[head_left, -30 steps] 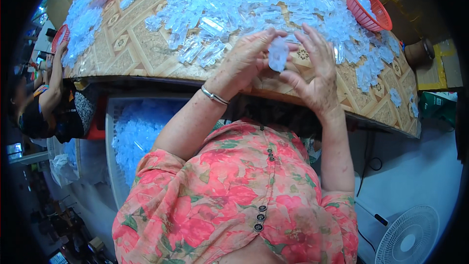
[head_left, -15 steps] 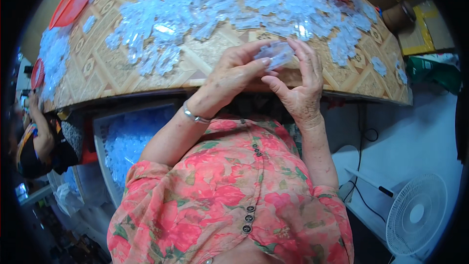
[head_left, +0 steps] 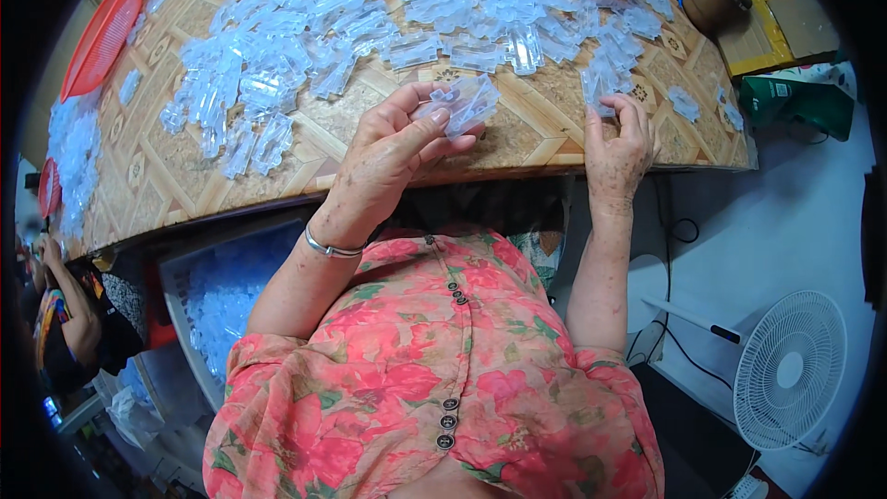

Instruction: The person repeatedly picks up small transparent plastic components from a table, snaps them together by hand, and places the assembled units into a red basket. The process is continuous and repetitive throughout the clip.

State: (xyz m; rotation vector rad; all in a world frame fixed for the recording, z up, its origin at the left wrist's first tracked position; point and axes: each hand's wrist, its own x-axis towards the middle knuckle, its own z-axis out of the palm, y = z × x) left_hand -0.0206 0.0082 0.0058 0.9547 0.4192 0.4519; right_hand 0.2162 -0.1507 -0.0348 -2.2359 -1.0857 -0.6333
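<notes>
Patterned tabletop: my left hand grasps clear plastic pieces; my right hand touches another piece, whether pinched or loose I cannot tell.

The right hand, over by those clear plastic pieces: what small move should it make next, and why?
Probably, the right hand should draw the clear piece at its fingertips toward the left hand. It is at that piece's near end, and the left hand holds similar clear plastic above the table.
</notes>
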